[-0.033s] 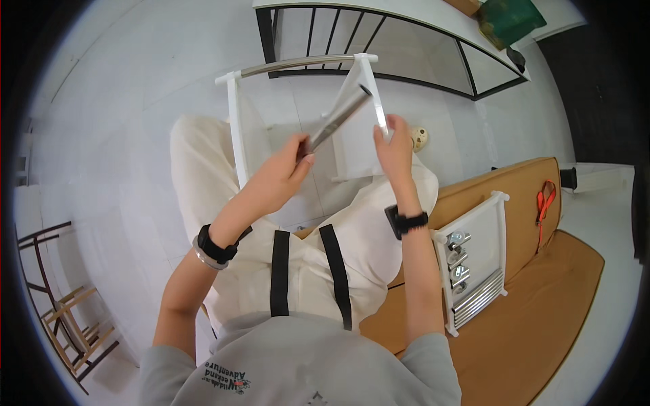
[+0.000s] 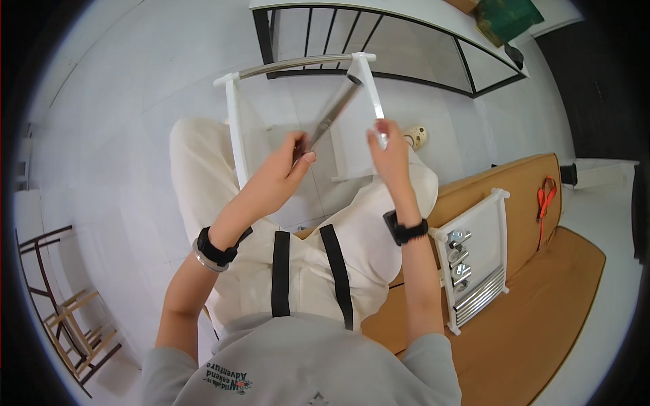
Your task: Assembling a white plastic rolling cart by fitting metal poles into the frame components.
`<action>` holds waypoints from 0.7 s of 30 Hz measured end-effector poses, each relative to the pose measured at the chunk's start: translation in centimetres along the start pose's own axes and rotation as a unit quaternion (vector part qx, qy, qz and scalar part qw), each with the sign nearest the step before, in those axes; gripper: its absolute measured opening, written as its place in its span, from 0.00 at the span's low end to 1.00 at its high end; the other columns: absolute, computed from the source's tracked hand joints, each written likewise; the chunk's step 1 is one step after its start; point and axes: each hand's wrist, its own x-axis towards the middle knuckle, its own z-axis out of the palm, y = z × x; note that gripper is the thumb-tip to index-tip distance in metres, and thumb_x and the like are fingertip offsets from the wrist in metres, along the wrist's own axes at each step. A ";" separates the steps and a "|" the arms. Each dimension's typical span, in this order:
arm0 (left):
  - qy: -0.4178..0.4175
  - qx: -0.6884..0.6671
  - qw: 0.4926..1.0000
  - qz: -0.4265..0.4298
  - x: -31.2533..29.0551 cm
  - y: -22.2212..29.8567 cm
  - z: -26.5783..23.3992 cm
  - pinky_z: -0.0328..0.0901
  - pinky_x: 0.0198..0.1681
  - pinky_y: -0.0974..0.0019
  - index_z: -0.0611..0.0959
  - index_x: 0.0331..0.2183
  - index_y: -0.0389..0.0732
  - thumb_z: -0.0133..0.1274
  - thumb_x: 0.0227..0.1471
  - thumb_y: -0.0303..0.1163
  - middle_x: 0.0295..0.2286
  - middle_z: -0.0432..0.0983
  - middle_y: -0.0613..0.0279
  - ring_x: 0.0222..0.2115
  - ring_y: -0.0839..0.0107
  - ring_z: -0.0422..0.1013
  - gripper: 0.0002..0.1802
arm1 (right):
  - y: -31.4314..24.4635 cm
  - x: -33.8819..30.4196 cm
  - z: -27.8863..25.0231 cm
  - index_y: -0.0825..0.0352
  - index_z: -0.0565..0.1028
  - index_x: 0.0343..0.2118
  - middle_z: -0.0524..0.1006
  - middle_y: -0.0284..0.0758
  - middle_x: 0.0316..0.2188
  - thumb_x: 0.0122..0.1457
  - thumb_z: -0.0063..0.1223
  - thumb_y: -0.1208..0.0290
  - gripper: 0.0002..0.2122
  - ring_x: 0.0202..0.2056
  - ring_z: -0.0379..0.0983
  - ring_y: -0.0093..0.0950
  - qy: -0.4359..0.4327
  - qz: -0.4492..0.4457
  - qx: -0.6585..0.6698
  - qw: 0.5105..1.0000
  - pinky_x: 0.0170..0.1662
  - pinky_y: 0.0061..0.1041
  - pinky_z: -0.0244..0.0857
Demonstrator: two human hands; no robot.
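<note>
My left hand [image 2: 279,168] is closed round the lower end of a shiny metal tube [image 2: 333,112], which slants up and right, its open end beside the white frame. My right hand [image 2: 391,150] pinches the edge of the frame's right white side panel [image 2: 376,95] between thumb and fingers. The frame stands between my knees. Its left white side panel [image 2: 234,128] is joined to the right one by a curved metal crossbar [image 2: 288,65] at the far end. My left hand partly hides the tube's lower end.
On the brown cushioned seat [image 2: 535,291] at right lies another white panel [image 2: 484,233] holding metal fittings [image 2: 460,254] and several thin metal tubes [image 2: 479,298]. A red strap [image 2: 544,199] lies beyond. A black-framed table [image 2: 406,13] stands ahead; a wooden chair [image 2: 74,318] is at left.
The metal tube's upper end has swung left and slightly upward. My right hand has shifted a little to the left and down along the panel edge.
</note>
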 end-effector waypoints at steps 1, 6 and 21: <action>0.010 -0.077 0.997 0.005 0.1 0.4 0.2 0.61 0.43 0.66 0.62 0.42 0.33 0.40 0.56 0.31 0.37 0.69 0.51 0.41 0.65 0.67 0.14 | -1.2 -1.5 -0.4 0.71 0.65 0.42 0.69 0.45 0.40 0.52 0.48 0.64 0.18 0.43 0.66 0.38 -0.040 -0.009 0.058 0.998 0.45 0.31 0.60; 0.038 -0.248 0.962 0.108 0.7 1.7 3.3 0.60 0.44 0.70 0.62 0.40 0.36 0.40 0.55 0.28 0.37 0.69 0.55 0.38 0.72 0.66 0.11 | -6.6 -7.9 1.0 0.71 0.63 0.43 0.72 0.44 0.35 0.55 0.45 0.66 0.16 0.39 0.69 0.40 -0.107 0.035 0.216 0.970 0.41 0.32 0.62; 0.141 0.585 0.786 -0.144 2.7 -9.0 -2.6 0.47 0.56 0.56 0.57 0.53 0.36 0.44 0.52 0.43 0.53 0.48 0.40 0.54 0.48 0.50 0.31 | -0.5 -19.2 -14.4 0.69 0.61 0.49 0.69 0.45 0.41 0.56 0.40 0.69 0.18 0.41 0.67 0.39 0.286 0.305 0.050 0.907 0.44 0.32 0.60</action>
